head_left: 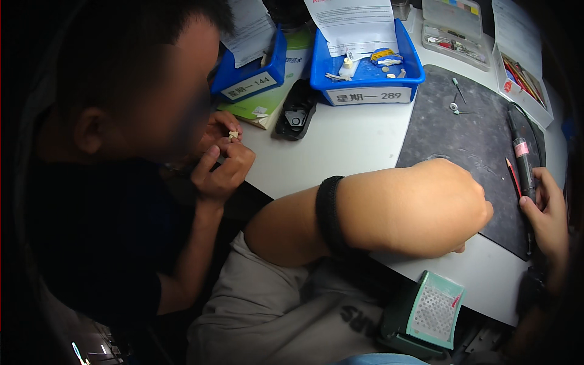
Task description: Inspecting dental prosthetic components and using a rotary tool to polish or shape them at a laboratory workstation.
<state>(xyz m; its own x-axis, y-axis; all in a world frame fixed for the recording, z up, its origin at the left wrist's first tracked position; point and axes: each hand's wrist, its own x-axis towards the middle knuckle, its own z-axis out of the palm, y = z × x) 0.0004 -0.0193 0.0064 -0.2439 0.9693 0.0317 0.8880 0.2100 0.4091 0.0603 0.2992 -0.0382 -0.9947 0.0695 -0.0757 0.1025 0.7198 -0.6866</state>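
My left arm, with a black band [331, 210] around it, reaches across the white table. My left hand [468, 210] is closed over the table's near edge, its fingers curled under and mostly hidden, so what they hold cannot be seen. At the right, my right hand [549, 213] has thumb and fingers closed about the lower part of a dark rotary handpiece [522, 152] with a pink band. A red pencil [513, 176] lies beside it on the dark grey mat [435, 131]. Small burs [463, 112] and a round disc [454, 106] rest farther back.
On the left a co-worker's hands [225, 164] pinch a small cream tooth-like piece [233, 135]. Blue trays [368, 79] with papers stand at the back, near a black case [296, 112], a clear toolbox [456, 45] and a pencil box [526, 91]. A green perforated holder [435, 307] sits below the edge.
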